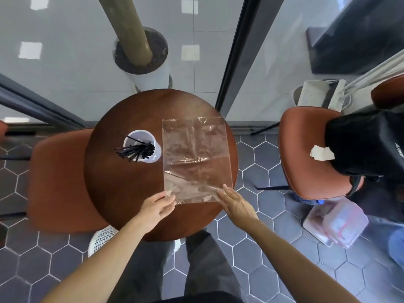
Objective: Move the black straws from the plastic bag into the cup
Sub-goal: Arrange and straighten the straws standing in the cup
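one clear plastic bag lies flat on the round wooden table, reaching away from both hands, and it looks empty. one white cup stands just left of the bag, well beyond the left hand, and it holds a single bunch of black straws, too many and too overlapped to count, their tips fanning out over the cup's left rim. the left hand sits at the bag's near left corner with fingers loosely spread, the fingertips touching the plastic; whether it pinches the film i cannot tell. the right hand lies flat at the near right corner, fingers straight and spread, resting on the bag's edge without gripping. two orange chairs show: one left of the left hand, one right of the right hand with a black bag on its seat.
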